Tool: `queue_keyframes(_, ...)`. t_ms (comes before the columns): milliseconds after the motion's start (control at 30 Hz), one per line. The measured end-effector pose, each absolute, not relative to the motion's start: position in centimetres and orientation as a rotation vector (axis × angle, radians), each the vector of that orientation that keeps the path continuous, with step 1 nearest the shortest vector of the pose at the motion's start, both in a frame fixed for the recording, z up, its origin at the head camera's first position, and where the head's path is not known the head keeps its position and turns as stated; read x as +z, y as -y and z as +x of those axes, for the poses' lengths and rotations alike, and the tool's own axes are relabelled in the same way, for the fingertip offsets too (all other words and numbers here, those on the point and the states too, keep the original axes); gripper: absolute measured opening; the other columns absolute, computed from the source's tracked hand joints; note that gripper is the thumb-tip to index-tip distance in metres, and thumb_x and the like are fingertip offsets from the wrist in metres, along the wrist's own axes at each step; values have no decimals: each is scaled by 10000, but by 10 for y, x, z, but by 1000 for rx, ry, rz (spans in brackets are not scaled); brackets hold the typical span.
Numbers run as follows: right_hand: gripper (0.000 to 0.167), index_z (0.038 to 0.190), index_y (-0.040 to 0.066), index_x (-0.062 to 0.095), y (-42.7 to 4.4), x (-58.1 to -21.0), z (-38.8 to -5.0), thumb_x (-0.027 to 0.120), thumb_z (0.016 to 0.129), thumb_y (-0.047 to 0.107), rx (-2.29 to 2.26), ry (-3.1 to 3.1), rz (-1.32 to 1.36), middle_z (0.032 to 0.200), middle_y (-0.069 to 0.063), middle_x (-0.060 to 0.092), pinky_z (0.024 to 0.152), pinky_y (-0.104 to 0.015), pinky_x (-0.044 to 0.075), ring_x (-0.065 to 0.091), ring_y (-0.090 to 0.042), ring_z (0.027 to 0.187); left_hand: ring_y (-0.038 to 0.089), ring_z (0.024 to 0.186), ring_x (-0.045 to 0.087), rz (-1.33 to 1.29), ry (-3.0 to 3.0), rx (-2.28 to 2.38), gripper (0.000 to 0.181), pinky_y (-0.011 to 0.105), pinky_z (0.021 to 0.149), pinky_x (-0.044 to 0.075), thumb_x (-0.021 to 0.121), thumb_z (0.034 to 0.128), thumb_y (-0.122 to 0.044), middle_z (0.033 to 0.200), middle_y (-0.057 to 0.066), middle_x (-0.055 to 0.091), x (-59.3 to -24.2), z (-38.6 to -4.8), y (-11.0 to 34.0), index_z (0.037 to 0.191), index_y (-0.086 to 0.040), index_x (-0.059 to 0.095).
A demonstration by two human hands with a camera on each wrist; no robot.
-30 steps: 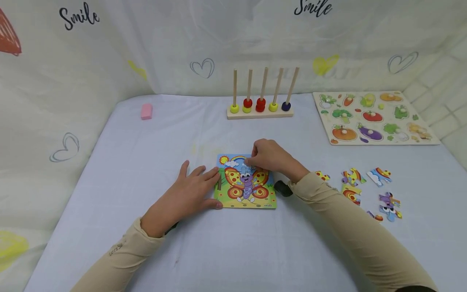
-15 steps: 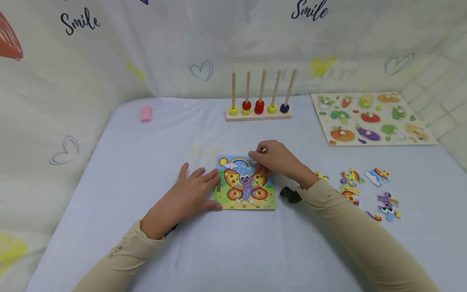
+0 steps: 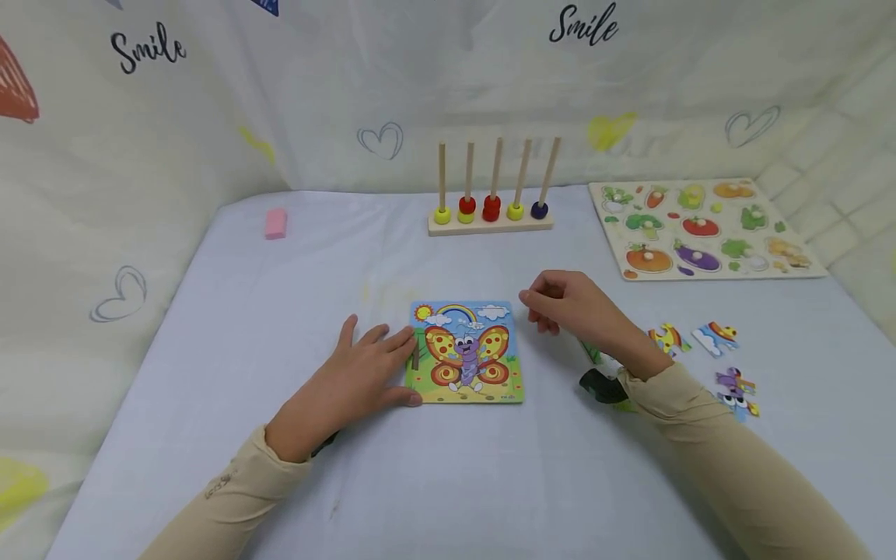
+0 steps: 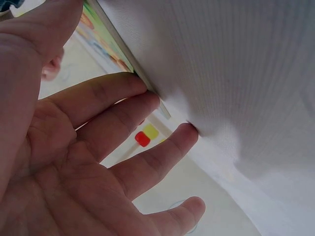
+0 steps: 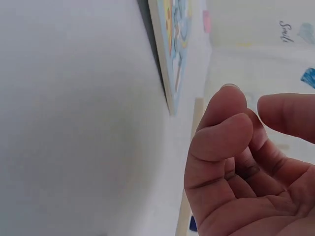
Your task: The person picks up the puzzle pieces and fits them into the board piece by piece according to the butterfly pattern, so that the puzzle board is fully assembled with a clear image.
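Observation:
A square butterfly jigsaw puzzle (image 3: 465,358) lies flat in the middle of the table in the head view, its picture showing a sun and a rainbow. My left hand (image 3: 357,381) rests at its left side with fingers spread; in the left wrist view some fingertips (image 4: 147,96) touch the board's edge. My right hand (image 3: 577,311) hovers to the right of the puzzle, apart from it. Its fingers (image 5: 211,142) are loosely curled with nothing between them and the thumb. Several loose puzzle pieces (image 3: 715,339) lie farther right, some partly hidden by the right wrist.
A wooden bead abacus (image 3: 490,225) with several pegs stands at the back. To its right lies a vegetable peg board (image 3: 672,225). A pink eraser-like block (image 3: 276,223) sits at the back left. A printed white cloth (image 3: 315,93) hangs behind the table.
My right hand has drawn away from the puzzle's top area to the right, uncovering its upper right corner. The left hand stays at the puzzle's left side. The head view has shifted slightly.

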State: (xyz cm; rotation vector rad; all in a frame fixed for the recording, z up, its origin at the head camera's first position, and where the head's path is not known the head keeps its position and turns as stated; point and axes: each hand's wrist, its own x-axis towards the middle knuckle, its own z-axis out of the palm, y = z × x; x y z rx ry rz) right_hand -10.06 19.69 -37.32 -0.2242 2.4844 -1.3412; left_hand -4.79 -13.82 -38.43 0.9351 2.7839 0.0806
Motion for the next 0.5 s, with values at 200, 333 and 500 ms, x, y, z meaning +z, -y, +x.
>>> queue_keyframes(200,304,1122,14,685,-226,-373,-89,653,1091,315,-1322,-2523,-165,968,-145,710,679,-338,551,643,-291,814,432,1459,461,934,-2776,89,829,763,1182,176,782,937,-565,1628,102,503,-384,-47,137,1548,-47,570)
queue_keyframes(333,314,1159,15,688,-243,-371,-83,636,1100,319,-1280,-2564,-115,992,-142,716,687,-319,567,654,-278,829,436,1461,459,938,-2776,86,830,765,1180,175,783,937,-564,1629,106,501,-383,-47,138,1549,-47,568)
queue_keyframes(500,315,1179,7,689,-261,-370,-76,619,1110,306,-1255,-2612,-123,972,-141,706,712,-322,534,641,-265,827,433,1461,460,930,-2777,81,829,761,1182,177,782,940,-561,1630,105,500,-383,-47,139,1552,-46,565)
